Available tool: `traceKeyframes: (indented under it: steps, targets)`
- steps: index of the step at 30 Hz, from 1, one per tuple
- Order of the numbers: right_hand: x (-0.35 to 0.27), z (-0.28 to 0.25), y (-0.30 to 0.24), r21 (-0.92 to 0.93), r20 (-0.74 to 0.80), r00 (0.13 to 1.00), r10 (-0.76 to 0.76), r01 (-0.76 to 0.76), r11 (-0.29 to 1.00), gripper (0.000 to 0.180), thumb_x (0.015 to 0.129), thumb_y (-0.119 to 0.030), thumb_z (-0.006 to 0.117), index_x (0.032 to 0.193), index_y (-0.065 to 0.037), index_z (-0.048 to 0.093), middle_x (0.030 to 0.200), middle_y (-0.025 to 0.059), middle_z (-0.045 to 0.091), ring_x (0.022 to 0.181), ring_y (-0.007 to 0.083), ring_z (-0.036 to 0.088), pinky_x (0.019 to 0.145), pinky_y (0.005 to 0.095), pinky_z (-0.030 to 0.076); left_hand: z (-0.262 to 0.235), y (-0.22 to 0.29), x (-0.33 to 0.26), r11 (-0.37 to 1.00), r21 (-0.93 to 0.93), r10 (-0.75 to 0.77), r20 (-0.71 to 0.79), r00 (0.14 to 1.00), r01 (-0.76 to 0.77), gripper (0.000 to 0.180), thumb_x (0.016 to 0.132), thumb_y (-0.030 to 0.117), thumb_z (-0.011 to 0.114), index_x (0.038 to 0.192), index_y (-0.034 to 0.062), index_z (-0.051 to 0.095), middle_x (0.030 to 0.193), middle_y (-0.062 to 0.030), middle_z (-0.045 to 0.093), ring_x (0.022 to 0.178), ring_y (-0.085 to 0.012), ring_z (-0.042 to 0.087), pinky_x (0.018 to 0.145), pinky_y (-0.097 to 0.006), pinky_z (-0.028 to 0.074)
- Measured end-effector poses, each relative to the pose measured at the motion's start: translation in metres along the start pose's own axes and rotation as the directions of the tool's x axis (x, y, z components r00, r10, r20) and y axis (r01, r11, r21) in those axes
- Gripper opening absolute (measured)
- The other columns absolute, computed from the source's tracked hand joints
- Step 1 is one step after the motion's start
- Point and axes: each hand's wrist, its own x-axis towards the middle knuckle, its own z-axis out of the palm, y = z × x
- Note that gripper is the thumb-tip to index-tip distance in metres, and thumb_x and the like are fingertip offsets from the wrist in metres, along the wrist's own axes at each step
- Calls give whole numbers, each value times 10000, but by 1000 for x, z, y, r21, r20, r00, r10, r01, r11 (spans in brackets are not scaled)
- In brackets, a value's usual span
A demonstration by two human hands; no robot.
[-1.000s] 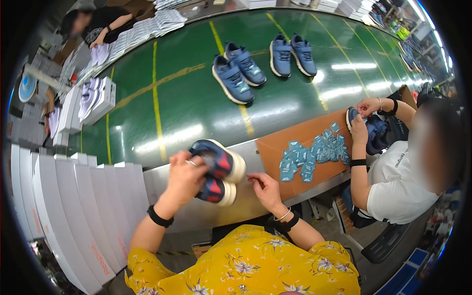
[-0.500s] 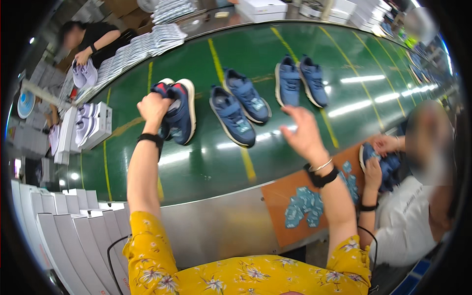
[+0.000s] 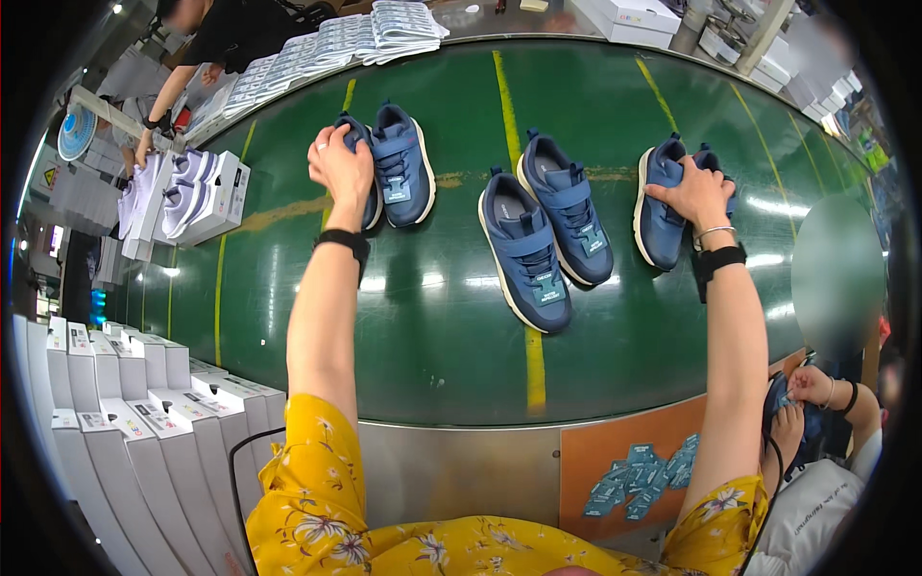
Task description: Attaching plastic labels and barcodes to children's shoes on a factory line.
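Note:
Three pairs of blue strap sneakers stand on a green conveyor belt (image 3: 442,278), toes toward me. My left hand (image 3: 341,173) is closed over the upper of the left shoe in the left pair, hiding most of it. The other shoe of that pair (image 3: 401,168) stands right beside it, with a teal tag on its front. My right hand (image 3: 696,197) grips the right pair, its thumb on the left shoe (image 3: 658,226) and its fingers over the partly hidden right one. Between my hands is the untouched middle pair, a nearer shoe (image 3: 523,254) and a farther shoe (image 3: 571,211), both tagged.
An orange board (image 3: 586,451) with loose teal tags (image 3: 629,480) lies at the near right, beside a co-worker's hands (image 3: 802,398). White shoeboxes (image 3: 144,413) fill the near left. Lilac sneakers (image 3: 187,192) rest on a box at the far left. Folded paper stacks (image 3: 336,43) line the far edge.
My right hand, open in the air before, has come down onto the right pair. My left hand stays on the left pair, whose shoes are turned differently. The view has shifted left.

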Motion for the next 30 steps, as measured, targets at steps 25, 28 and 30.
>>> traceKeyframes:
  steps: [25, 28, 30]
  targets:
    - [-448, -11, -73, 108, -394, -111, -912, 980, -166, 206, 832, -139, 583, 1012, -82, 501, 1376, 157, 554, 1405, 285, 452, 1207, 444, 311, -330, -47, -383, 714, -659, 208, 523, 826, 237, 387, 1081, 259, 459, 1379, 42, 579, 1283, -122, 584, 1185, -242, 536, 1031, -362, 423]
    - [-475, -3, -71, 124, -403, -73, -912, 983, -133, 288, 832, -124, 606, 1111, -132, 537, 1412, 119, 545, 1407, 271, 447, 1191, 441, 325, -342, -62, -429, 772, -563, 188, 645, 741, 295, 443, 1043, 246, 535, 1434, 41, 506, 1339, -147, 540, 1208, -263, 528, 1051, -384, 417]
    - [-485, -12, -61, 146, -404, -3, -915, 987, -68, 374, 825, -106, 629, 1188, -168, 563, 1440, 91, 540, 1403, 255, 451, 1170, 432, 344, -344, -65, -443, 662, -576, 113, 710, 695, 480, 570, 972, 201, 650, 1476, 43, 434, 1359, -181, 516, 1234, -282, 517, 1060, -394, 414]
